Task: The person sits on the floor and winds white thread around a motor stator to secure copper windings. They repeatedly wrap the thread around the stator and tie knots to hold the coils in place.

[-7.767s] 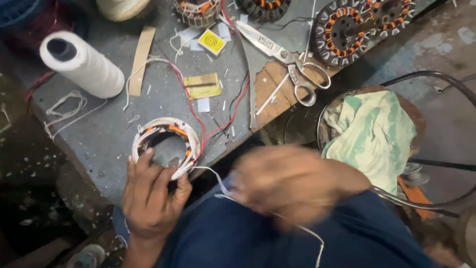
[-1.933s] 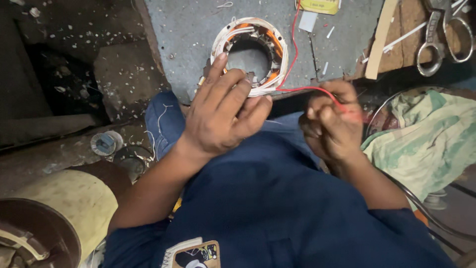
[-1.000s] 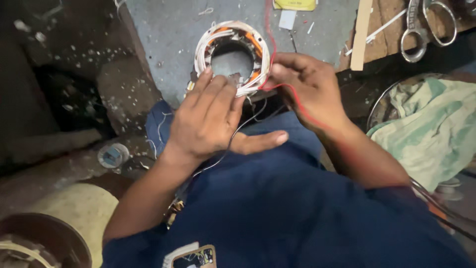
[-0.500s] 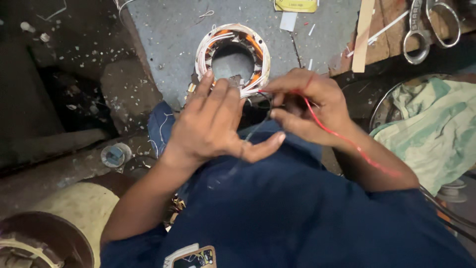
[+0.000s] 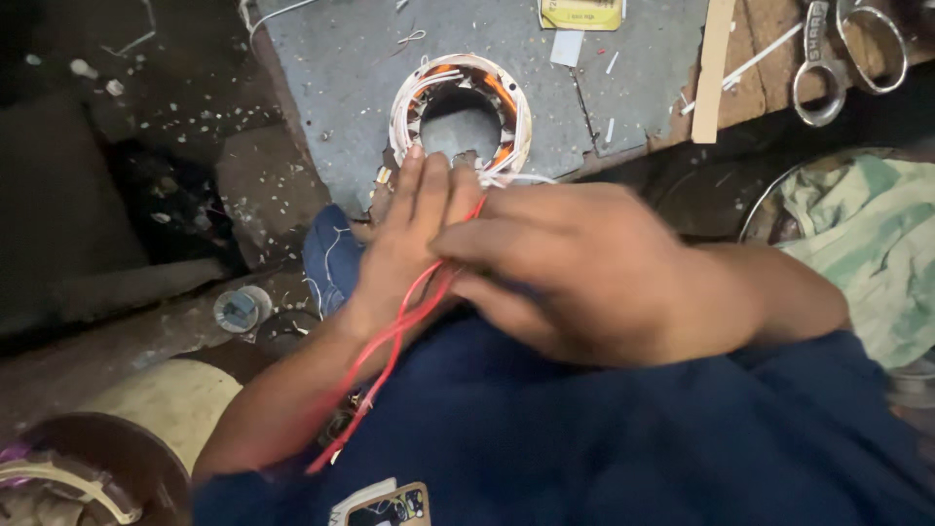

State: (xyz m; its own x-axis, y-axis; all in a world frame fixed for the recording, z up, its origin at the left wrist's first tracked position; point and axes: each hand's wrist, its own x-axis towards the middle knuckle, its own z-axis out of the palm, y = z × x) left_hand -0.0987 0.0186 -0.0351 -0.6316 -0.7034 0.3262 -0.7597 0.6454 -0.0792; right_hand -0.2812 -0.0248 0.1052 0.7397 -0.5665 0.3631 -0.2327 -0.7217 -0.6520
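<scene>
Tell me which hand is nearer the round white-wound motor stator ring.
Left. The left hand has its fingertips at the round white-wound motor stator ring's near edge; the right hand lies just behind, pinching red wire.

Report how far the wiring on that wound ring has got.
Done: the ring sits on the grey board already wound, white and orange windings all round it. In hand: the left hand rests at its near edge, the right hand over it, red wires trailing between them. Left: those wires hang loose; the scissors lie unused.
</scene>
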